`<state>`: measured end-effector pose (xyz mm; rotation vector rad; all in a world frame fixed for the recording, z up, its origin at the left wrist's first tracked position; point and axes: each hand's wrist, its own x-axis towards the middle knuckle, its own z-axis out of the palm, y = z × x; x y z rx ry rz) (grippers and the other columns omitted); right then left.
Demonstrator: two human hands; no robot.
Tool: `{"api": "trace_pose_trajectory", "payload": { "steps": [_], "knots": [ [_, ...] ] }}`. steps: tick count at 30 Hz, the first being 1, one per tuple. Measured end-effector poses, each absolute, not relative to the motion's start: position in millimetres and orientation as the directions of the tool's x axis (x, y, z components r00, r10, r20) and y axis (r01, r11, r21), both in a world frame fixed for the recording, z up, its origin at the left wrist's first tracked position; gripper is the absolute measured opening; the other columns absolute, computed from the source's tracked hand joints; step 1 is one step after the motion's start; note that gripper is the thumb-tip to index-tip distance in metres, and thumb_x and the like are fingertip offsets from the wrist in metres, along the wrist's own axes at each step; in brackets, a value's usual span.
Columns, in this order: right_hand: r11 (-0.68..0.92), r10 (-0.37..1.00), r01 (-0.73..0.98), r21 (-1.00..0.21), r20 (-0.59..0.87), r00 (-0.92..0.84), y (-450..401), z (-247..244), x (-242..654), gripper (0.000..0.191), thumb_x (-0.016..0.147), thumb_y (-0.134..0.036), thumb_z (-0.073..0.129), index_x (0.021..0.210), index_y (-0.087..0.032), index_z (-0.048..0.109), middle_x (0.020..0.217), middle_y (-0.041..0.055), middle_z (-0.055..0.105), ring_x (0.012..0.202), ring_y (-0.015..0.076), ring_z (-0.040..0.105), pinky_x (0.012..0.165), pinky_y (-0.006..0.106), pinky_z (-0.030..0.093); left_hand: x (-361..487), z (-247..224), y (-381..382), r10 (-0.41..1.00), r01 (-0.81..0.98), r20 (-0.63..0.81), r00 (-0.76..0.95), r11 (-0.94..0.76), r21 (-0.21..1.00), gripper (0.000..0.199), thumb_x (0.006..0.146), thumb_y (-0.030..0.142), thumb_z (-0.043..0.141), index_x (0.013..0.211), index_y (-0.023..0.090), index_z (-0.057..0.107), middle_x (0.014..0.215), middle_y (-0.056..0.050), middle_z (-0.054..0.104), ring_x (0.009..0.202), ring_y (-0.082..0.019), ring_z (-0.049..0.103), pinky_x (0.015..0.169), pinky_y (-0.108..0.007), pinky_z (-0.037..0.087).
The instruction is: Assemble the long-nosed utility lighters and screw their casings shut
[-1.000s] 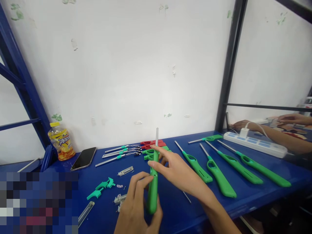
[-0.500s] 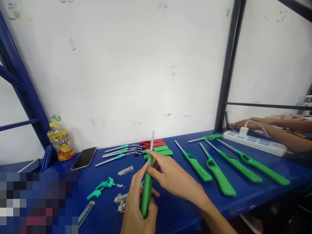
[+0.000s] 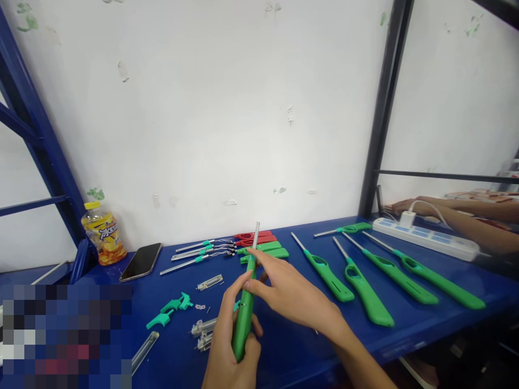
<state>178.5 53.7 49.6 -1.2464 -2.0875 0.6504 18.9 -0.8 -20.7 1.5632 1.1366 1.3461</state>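
While my left hand (image 3: 226, 346) clasps the slim green plastic lighter (image 3: 244, 322), lower centre, my right hand (image 3: 290, 281) pinches its neck. Presumably that steadies it.

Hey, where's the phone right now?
In the head view, the phone lies toward the left on the blue table, just right of the yellow-capped bottle.

Person's left hand (image 3: 230, 341), bare: is curling inward, gripping. Right hand (image 3: 290, 286), bare: is pinching alongside, thumb (image 3: 264, 290) and forefinger (image 3: 264, 260) extending, forearm (image 3: 359, 356) slanting.
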Motion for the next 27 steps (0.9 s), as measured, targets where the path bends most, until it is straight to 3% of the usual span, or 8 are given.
{"api": "trace_pose_trajectory", "payload": {
  "steps": [5,8,11,13,15,18,27],
  "knots": [
    [0.433,0.893,0.590,-0.681,0.236,-0.384,51.1,51.5,181.1,0.058,0.106,-0.042,0.050,0.161,-0.026,0.049,0.138,0.0115,0.072,0.120,0.0301,0.067,0.104,0.042,0.048,19.8,-28.2,1.7,0.928,0.173,0.368,0.053,-0.372,0.912,0.084,0.082,0.022,0.054,0.165,0.023,0.038,0.088,-0.003,0.071,0.076,-0.020,0.067,0.068,-0.029,0.054],
    [0.416,0.899,0.622,-0.663,0.197,-0.391,50.4,51.8,180.9,0.062,0.104,-0.041,0.051,0.163,-0.023,0.046,0.131,0.0138,0.074,0.122,0.0327,0.066,0.104,0.044,0.047,16.3,-30.0,2.8,0.927,0.220,0.372,0.046,-0.373,0.902,0.077,0.083,0.020,0.055,0.159,0.025,0.049,0.098,-0.006,0.075,0.078,-0.022,0.069,0.073,-0.032,0.058],
    [0.414,0.898,0.639,-0.649,0.178,-0.402,50.5,51.8,180.7,0.066,0.102,-0.039,0.052,0.165,-0.020,0.044,0.129,0.0162,0.073,0.127,0.0354,0.063,0.104,0.045,0.046,13.0,-28.7,3.2,0.906,0.280,0.424,-0.001,-0.407,0.870,0.067,0.080,0.017,0.057,0.146,0.027,0.065,0.129,-0.009,0.073,0.112,-0.031,0.071,0.092,-0.040,0.060],
    [0.408,0.901,0.648,-0.643,0.167,-0.401,50.6,52.1,180.8,0.067,0.102,-0.039,0.052,0.165,-0.020,0.044,0.128,0.0166,0.073,0.126,0.0359,0.063,0.103,0.045,0.046,12.7,-28.1,3.6,0.883,0.311,0.468,-0.013,-0.442,0.842,0.062,0.079,0.017,0.057,0.139,0.027,0.070,0.138,-0.008,0.070,0.133,-0.035,0.062,0.111,-0.047,0.052],
    [0.404,0.902,0.653,-0.640,0.161,-0.401,50.6,52.4,181.2,0.066,0.102,-0.039,0.052,0.164,-0.021,0.045,0.125,0.0157,0.074,0.123,0.0353,0.064,0.102,0.044,0.047,13.9,-28.5,4.4,0.872,0.329,0.490,-0.011,-0.459,0.825,0.061,0.080,0.017,0.056,0.138,0.026,0.071,0.142,-0.008,0.069,0.141,-0.035,0.056,0.121,-0.050,0.042],
    [0.403,0.903,0.658,-0.636,0.162,-0.397,50.2,52.6,181.8,0.066,0.101,-0.038,0.053,0.164,-0.021,0.046,0.123,0.0146,0.075,0.122,0.0345,0.064,0.101,0.042,0.047,16.7,-30.6,5.6,0.871,0.344,0.492,-0.001,-0.462,0.817,0.060,0.084,0.017,0.053,0.141,0.025,0.068,0.146,-0.008,0.066,0.143,-0.035,0.054,0.123,-0.053,0.037],
    [0.422,0.896,0.649,-0.633,0.181,-0.406,49.8,52.2,182.5,0.067,0.098,-0.035,0.057,0.162,-0.018,0.048,0.122,0.0140,0.076,0.125,0.0334,0.063,0.100,0.039,0.048,19.2,-34.0,5.3,0.866,0.373,0.499,-0.008,-0.460,0.805,0.056,0.087,0.016,0.051,0.140,0.026,0.067,0.144,-0.008,0.067,0.140,-0.035,0.056,0.121,-0.054,0.039]
  ]
}}
